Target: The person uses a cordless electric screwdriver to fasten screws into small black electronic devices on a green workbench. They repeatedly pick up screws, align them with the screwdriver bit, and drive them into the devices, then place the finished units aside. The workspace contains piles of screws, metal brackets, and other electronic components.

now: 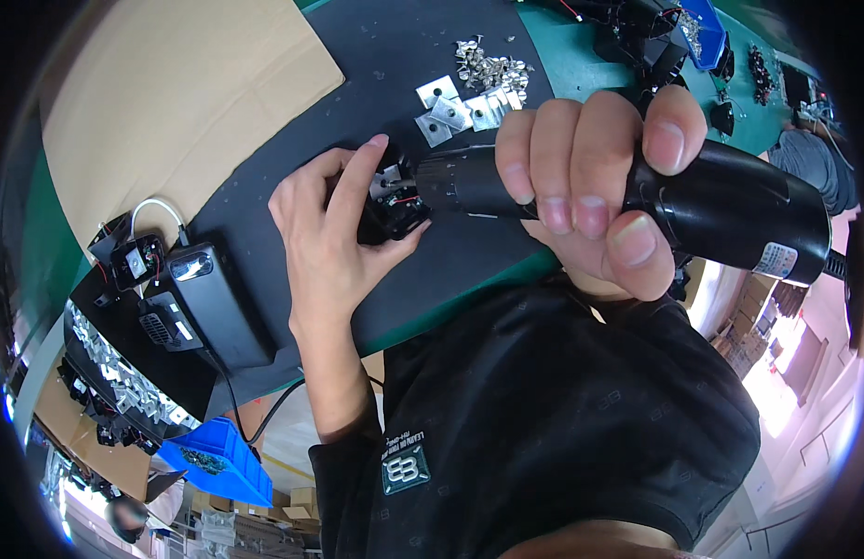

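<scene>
Right hand (590, 186) grip wraps the black electric screwdriver (721, 210); left hand (334, 233) pinches a small black part (390, 200).

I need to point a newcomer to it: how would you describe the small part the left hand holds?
On the black mat, find the left hand below the loose silver plates. It pinches a small black part against the black electric screwdriver. Unlike the plates, it is dark, with red wiring showing.

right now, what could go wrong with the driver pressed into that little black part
The left hand pinches the small black part right at the tip of the electric screwdriver, so a slip could jab the fingers. The red wires near the tip might get snagged. The part is held in the hand alone, so it may twist.
</scene>
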Demonstrator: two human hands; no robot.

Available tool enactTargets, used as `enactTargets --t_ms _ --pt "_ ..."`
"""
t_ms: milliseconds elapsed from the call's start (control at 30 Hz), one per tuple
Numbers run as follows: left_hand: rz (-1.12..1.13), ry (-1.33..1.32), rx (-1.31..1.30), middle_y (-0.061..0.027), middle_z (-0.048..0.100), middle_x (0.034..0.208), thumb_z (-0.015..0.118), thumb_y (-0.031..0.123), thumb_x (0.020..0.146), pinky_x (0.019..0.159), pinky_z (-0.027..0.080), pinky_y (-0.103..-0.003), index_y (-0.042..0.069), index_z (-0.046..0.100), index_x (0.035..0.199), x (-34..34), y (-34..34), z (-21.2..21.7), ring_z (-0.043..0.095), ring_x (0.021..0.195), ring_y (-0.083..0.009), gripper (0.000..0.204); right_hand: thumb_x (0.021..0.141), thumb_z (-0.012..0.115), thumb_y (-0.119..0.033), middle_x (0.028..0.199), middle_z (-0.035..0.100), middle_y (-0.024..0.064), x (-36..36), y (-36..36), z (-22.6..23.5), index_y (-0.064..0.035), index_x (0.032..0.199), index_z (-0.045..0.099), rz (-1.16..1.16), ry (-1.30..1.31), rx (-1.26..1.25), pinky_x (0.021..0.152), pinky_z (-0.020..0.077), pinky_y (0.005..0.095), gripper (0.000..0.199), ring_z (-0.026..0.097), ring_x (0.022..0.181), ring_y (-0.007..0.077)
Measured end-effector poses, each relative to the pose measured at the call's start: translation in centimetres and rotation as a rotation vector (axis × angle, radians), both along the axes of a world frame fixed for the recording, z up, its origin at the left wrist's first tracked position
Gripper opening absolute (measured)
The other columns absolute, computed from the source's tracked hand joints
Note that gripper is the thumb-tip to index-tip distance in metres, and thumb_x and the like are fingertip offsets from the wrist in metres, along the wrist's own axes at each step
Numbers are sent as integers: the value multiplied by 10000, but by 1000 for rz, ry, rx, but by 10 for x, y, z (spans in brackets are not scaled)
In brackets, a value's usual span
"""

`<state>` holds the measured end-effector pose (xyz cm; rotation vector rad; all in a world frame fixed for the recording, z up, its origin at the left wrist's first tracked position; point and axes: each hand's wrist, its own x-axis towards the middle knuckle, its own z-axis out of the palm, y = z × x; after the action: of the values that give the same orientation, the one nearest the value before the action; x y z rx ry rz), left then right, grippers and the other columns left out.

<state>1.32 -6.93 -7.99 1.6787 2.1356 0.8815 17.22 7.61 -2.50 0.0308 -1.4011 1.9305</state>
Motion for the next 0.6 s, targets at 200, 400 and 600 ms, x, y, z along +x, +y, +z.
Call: enactTargets --t_ms 200,400,600 --pt "2 -3 1 -93 610 1062 878 247 446 919 382 -403 109 631 1230 0 0 0 563 992 -269 833 923 614 -212 845 485 -31 -2 2 -3 -209 1219 406 6 -35 9 752 394 320 362 496 776 123" --pt "3 -10 -7 -87 608 1057 878 253 446 917 381 -402 118 638 1223 -1 0 0 562 990 -263 825 926 601 -198 853 490 -30 -2 4 -5 -205 1217 411 42 -11 -10 758 391 321 347 497 787 123" --pt "5 -21 0 -86 605 1063 879 256 449 918 380 -406 119 640 1223 -2 0 0 560 991 -266 821 927 589 -192 858 489 -29 -4 5 -4 -209 1222 411 56 -18 1 756 389 323 345 493 787 124"
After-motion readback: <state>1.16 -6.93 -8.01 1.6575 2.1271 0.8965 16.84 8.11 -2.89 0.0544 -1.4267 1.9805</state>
